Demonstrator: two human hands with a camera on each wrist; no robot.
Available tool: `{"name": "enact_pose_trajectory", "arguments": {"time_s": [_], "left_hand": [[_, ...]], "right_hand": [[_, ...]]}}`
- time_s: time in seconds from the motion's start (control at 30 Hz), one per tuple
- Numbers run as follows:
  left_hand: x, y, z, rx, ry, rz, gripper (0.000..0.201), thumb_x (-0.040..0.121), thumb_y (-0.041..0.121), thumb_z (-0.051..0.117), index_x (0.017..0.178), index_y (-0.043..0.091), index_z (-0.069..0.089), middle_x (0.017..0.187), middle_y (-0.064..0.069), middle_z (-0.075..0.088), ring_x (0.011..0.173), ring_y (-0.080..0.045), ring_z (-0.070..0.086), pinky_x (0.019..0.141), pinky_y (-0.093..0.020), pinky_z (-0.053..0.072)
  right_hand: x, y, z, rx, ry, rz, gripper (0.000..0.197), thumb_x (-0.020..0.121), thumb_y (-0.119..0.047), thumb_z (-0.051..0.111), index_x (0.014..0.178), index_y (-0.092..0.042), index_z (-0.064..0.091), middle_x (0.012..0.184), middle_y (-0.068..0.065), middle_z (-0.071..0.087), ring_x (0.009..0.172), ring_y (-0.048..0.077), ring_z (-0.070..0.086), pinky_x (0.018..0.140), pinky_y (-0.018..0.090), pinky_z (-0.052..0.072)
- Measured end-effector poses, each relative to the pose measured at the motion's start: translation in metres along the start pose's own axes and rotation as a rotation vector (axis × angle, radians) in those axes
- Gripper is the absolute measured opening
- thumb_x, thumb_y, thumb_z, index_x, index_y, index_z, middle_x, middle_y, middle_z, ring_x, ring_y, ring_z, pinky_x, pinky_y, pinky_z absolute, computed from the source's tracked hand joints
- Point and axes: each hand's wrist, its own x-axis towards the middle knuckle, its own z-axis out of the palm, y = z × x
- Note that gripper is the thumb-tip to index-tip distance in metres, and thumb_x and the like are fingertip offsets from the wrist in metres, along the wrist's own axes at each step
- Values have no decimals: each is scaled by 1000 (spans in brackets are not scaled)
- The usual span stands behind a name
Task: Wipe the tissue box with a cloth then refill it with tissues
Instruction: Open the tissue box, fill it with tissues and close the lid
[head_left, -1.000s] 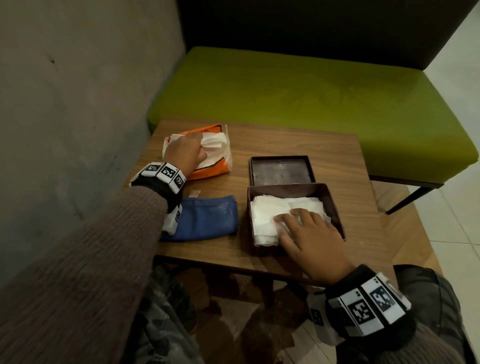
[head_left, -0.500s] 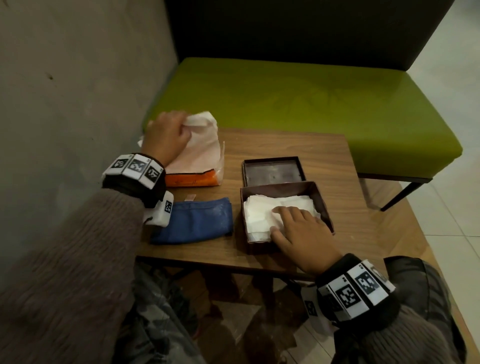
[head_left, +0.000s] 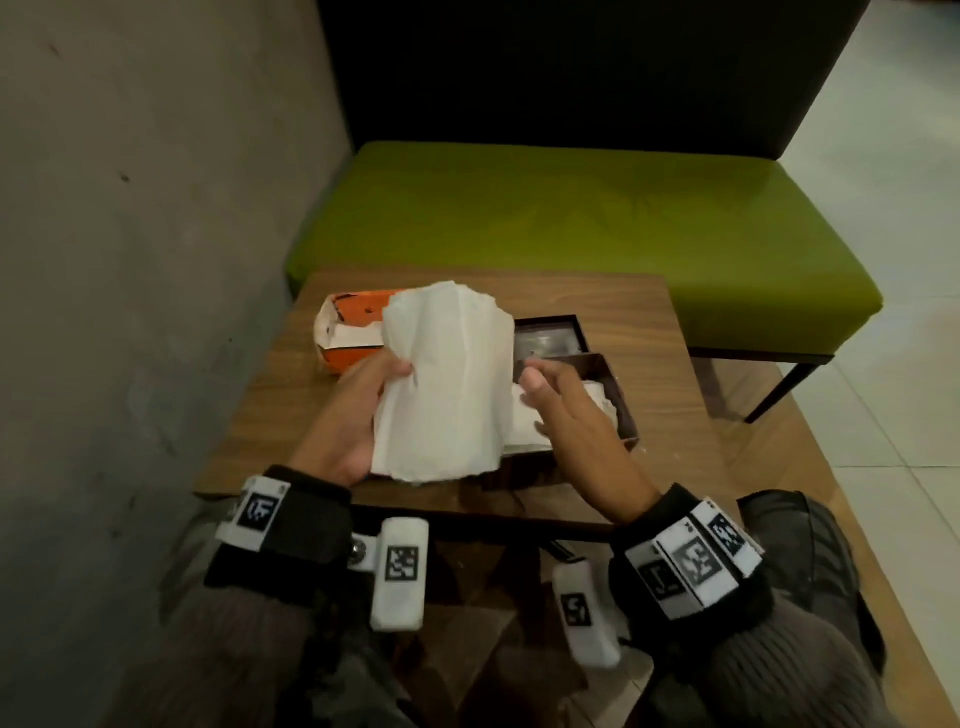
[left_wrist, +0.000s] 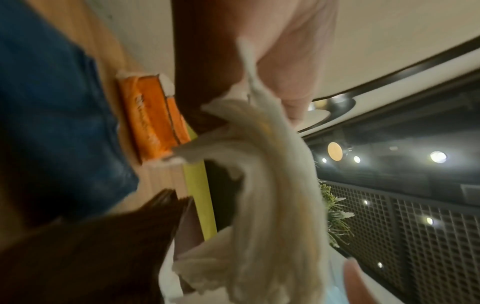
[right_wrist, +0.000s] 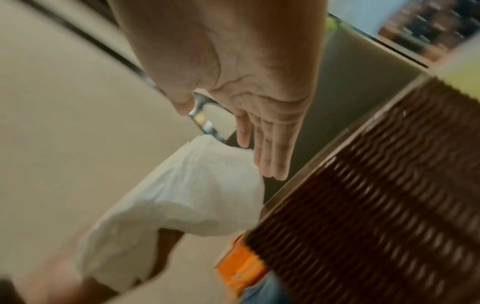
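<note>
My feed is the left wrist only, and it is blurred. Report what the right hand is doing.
Observer: The right hand is open with straight fingers and holds nothing. It is beside the stack of white paper tissues that the left hand grips.
Operator: Tell me what is in the dark brown rectangular tissue box.
Observer: The head view shows a layer of white tissues already inside it.
Operator: Locate its lid.
Observer: A dark shallow lid lies on the wooden table right behind the box, not on it.
</note>
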Motion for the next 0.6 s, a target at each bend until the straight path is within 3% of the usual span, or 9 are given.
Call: {"name": "enact_pose_trajectory", "arguments": {"time_s": [0.07, 0.17, 0.23, 0.33, 0.4, 0.47, 0.53, 0.6], "left_hand": [[-17, -11, 7, -61, -40, -87, 23, 89, 17, 43, 101, 15, 62, 89, -5, 70, 82, -20, 66, 69, -34, 51], [-33, -22, 15, -170, -97, -170, 30, 88, 25, 47, 111, 12, 61, 88, -9, 72, 82, -23, 68, 72, -37, 51], [-44, -28, 20, -197, -116, -193, 36, 86, 30, 54, 116, 11, 61, 92, -12, 72, 83, -26, 69, 69, -38, 54], [-54, -40, 19, -277, -197, -191, 62, 56, 32, 86, 111, 10, 67, 112, -17, 68, 98, -32, 67, 73, -47, 58], [-58, -47, 16, -289, -226, -184, 76, 46, 27, 92, 116, 11, 65, 121, -18, 63, 110, -35, 61, 86, -56, 51], [-61, -51, 16, -271, -201, -192, 67, 64, 24, 82, 125, 11, 56, 122, -17, 63, 113, -35, 59, 93, -57, 47], [-62, -51, 18, -230, -102, -195, 38, 82, 21, 62, 119, 12, 58, 111, -14, 69, 104, -32, 64, 87, -49, 52], [-65, -49, 19, -156, -44, -176, 24, 88, 20, 55, 110, 14, 61, 103, -11, 72, 97, -29, 66, 81, -43, 52]], "right_hand": [[-6, -6, 2, 283, -78, 194, 40, 93, -57, 42, 123, -31, 48, 129, -1, 57, 120, 17, 55, 104, 40, 44], [-22, -3, 0, 516, -214, 291, 60, 82, -64, 50, 131, -28, 51, 129, 4, 62, 118, 21, 60, 102, 46, 46], [-31, 1, -3, 653, -245, 329, 57, 83, -51, 56, 132, -21, 52, 127, 8, 65, 118, 26, 61, 102, 48, 47], [-38, 3, -8, 672, -198, 337, 44, 82, -27, 67, 121, -11, 58, 120, 14, 67, 113, 32, 63, 97, 50, 50], [-39, 8, -13, 584, -116, 310, 45, 77, -21, 70, 118, -7, 60, 116, 15, 69, 108, 33, 65, 92, 48, 53], [-41, 9, -18, 473, -50, 277, 41, 79, -17, 70, 118, -6, 61, 113, 13, 70, 103, 30, 68, 85, 43, 57], [-42, 11, -22, 370, -5, 252, 31, 83, -14, 69, 114, -11, 64, 110, 7, 72, 98, 22, 69, 78, 35, 58], [-43, 13, -25, 318, 27, 255, 25, 84, -14, 69, 108, -15, 64, 108, 3, 71, 95, 17, 69, 74, 30, 57]]}}
